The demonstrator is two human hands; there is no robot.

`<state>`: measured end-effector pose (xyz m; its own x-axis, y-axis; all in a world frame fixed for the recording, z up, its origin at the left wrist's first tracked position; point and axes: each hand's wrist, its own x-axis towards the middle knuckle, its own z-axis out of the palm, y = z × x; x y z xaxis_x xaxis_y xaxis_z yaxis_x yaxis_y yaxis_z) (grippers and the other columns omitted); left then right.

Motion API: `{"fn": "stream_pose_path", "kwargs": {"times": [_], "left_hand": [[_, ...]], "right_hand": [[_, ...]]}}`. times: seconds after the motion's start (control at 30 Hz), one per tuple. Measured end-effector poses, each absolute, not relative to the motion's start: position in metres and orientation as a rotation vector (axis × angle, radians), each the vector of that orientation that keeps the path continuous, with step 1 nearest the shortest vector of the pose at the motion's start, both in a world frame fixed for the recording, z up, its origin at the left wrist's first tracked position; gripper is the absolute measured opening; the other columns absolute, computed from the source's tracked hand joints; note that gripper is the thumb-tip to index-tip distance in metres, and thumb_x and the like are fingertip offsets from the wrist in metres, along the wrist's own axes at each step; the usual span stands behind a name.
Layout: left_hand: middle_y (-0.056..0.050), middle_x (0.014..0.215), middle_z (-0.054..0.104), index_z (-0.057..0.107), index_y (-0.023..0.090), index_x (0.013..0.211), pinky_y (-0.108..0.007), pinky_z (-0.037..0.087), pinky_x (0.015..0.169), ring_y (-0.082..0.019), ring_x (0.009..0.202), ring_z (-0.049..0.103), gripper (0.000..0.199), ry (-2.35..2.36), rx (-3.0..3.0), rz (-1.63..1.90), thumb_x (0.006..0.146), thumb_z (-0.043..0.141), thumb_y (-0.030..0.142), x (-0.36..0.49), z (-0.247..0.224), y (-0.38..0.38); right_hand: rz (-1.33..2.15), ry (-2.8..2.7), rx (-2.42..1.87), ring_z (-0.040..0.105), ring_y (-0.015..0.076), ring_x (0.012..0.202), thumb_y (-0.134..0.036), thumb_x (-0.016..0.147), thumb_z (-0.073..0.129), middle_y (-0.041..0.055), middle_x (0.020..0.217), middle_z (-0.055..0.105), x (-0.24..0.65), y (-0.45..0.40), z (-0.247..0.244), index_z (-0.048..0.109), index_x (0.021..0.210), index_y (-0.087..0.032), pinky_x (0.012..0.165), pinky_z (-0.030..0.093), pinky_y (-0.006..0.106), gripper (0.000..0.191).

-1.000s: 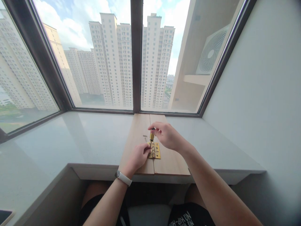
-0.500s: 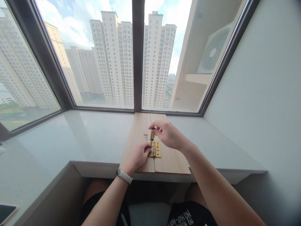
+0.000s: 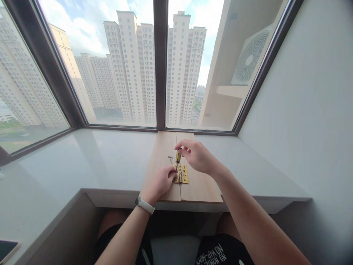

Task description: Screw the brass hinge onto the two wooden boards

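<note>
A brass-coloured butt hinge (image 3: 184,174) lies across the seam between two light wooden boards (image 3: 200,189). My right hand (image 3: 197,156) is closed by its fingertips around the top of a small screwdriver (image 3: 178,157) with a yellow and black handle. The screwdriver stands nearly upright, its tip down at the hinge's left leaf. At that leaf, my left hand (image 3: 164,179) pinches thumb and fingers together beside the tip; what lies between them is hidden. Loose screws (image 3: 170,157) rest on the left board, beyond the left hand.
The boards lie on a white windowsill counter (image 3: 116,158) whose front edge runs above my knees. Dark window frames (image 3: 161,73) rise behind, and a white wall (image 3: 298,110) stands at the right. A dark flat device (image 3: 8,250) shows at the lower left corner.
The whole view has shifted very slightly. My right hand's fingers have moved a little around the screwdriver handle. My left hand stays at the hinge.
</note>
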<state>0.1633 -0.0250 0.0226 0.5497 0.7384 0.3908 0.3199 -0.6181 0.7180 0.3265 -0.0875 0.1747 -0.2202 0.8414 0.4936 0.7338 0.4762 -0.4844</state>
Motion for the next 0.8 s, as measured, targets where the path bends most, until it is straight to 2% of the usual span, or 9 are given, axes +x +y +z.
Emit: {"fn": "stream_pose_path", "kwargs": {"times": [0.07,0.2,0.3,0.37,0.43,0.53,0.63,0.8], "left_hand": [[-0.005,0.092,0.074,0.068,0.019,0.088,-0.029,0.044,0.073,-0.02,0.082,0.065,0.014,0.848,2.2,0.933,0.094,0.055,0.021,0.164,0.021,-0.024],[-0.004,0.09,0.074,0.067,0.019,0.087,-0.03,0.044,0.072,-0.019,0.08,0.065,0.016,0.842,2.208,0.935,0.095,0.053,0.022,0.165,0.021,-0.024],[-0.006,0.091,0.074,0.067,0.019,0.088,-0.03,0.045,0.073,-0.02,0.081,0.065,0.017,0.847,2.216,0.93,0.095,0.053,0.023,0.165,0.022,-0.025],[-0.006,0.091,0.074,0.067,0.018,0.087,-0.03,0.045,0.073,-0.02,0.081,0.064,0.018,0.848,2.221,0.924,0.095,0.052,0.023,0.165,0.024,-0.025],[-0.007,0.09,0.074,0.067,0.018,0.086,-0.03,0.044,0.072,-0.02,0.08,0.064,0.018,0.845,2.222,0.914,0.095,0.051,0.022,0.164,0.025,-0.026],[-0.007,0.09,0.074,0.067,0.018,0.085,-0.03,0.044,0.071,-0.02,0.079,0.064,0.017,0.85,2.223,0.9,0.094,0.052,0.021,0.163,0.025,-0.025],[-0.007,0.091,0.074,0.068,0.018,0.086,-0.03,0.044,0.071,-0.021,0.08,0.064,0.017,0.848,2.223,0.907,0.094,0.053,0.02,0.164,0.026,-0.026],[-0.007,0.092,0.075,0.072,0.018,0.089,-0.031,0.047,0.073,-0.021,0.081,0.065,0.021,0.831,2.199,0.899,0.095,0.052,0.023,0.165,0.027,-0.026]], "right_hand": [[0.19,-2.006,-1.308,0.061,0.014,0.075,-0.015,0.095,0.055,0.0025,0.092,0.072,0.326,-0.088,0.175,0.071,0.101,-0.021,0.073,0.045,0.028,0.018],[0.099,-1.982,-1.314,0.057,0.0128,0.069,-0.021,0.093,0.065,0.0019,0.087,0.069,0.324,-0.083,0.171,0.068,0.092,-0.02,0.069,0.043,0.028,0.004],[0.048,-1.951,-1.315,0.057,0.0138,0.071,-0.026,0.092,0.067,0.0032,0.087,0.068,0.323,-0.078,0.167,0.066,0.09,-0.019,0.069,0.043,0.028,0.008],[0.087,-1.952,-1.299,0.059,0.0136,0.071,-0.025,0.093,0.066,0.0047,0.094,0.07,0.323,-0.078,0.166,0.068,0.096,-0.019,0.07,0.044,0.028,0.007],[0.17,-1.974,-1.278,0.061,0.0131,0.072,-0.02,0.094,0.061,0.0055,0.103,0.072,0.323,-0.08,0.166,0.069,0.107,-0.02,0.071,0.046,0.028,0.015],[0.287,-2.002,-1.287,0.064,0.0145,0.075,-0.016,0.096,0.053,0.0051,0.1,0.074,0.324,-0.083,0.169,0.07,0.114,-0.021,0.074,0.048,0.029,0.026],[0.31,-1.999,-1.306,0.065,0.0154,0.075,-0.016,0.096,0.054,0.0044,0.092,0.074,0.322,-0.084,0.17,0.072,0.11,-0.021,0.074,0.048,0.029,0.024],[0.145,-1.977,-1.312,0.061,0.0145,0.072,-0.024,0.091,0.067,0.0042,0.088,0.072,0.318,-0.079,0.166,0.069,0.096,-0.019,0.07,0.045,0.028,0.007]]}}
